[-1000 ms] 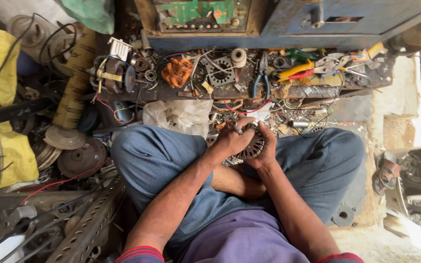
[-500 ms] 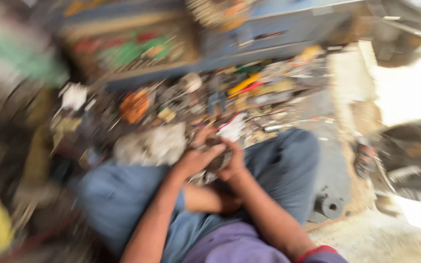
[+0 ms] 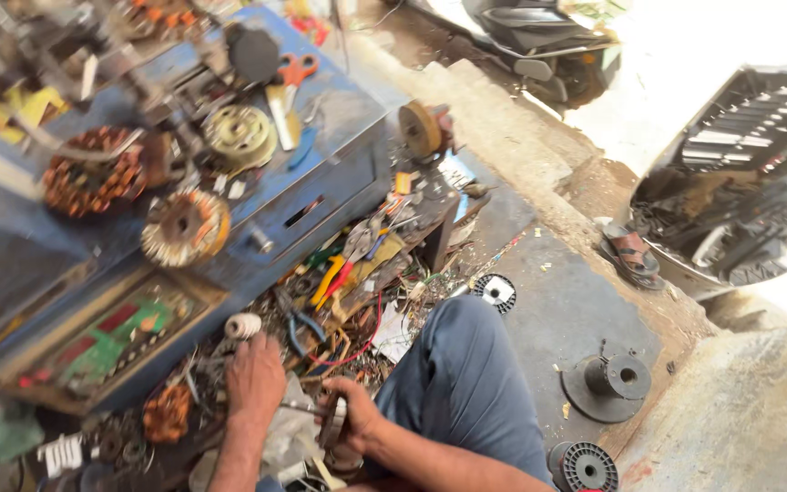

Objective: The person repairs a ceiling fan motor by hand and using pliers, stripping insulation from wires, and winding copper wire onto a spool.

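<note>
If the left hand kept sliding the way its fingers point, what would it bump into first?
Probably the small white spool of thread, lying just beyond the left hand among the clutter. Depth is hard to judge, so loose wires may come first.

Obstacles, upper left of frame: I see the blue metal cabinet (image 3: 321,173) topped with copper-wound stators (image 3: 93,182), no free surface there. Centre: a dense heap of pliers and loose wire (image 3: 339,292) crowds the floor just ahead of my left hand (image 3: 255,378) and right hand (image 3: 357,415). My bent knee (image 3: 466,364) blocks the lower centre. Free room: the bare dark floor (image 3: 557,310) right of the knee, bounded by a black spool (image 3: 608,383) and a sandal (image 3: 630,255).
</note>
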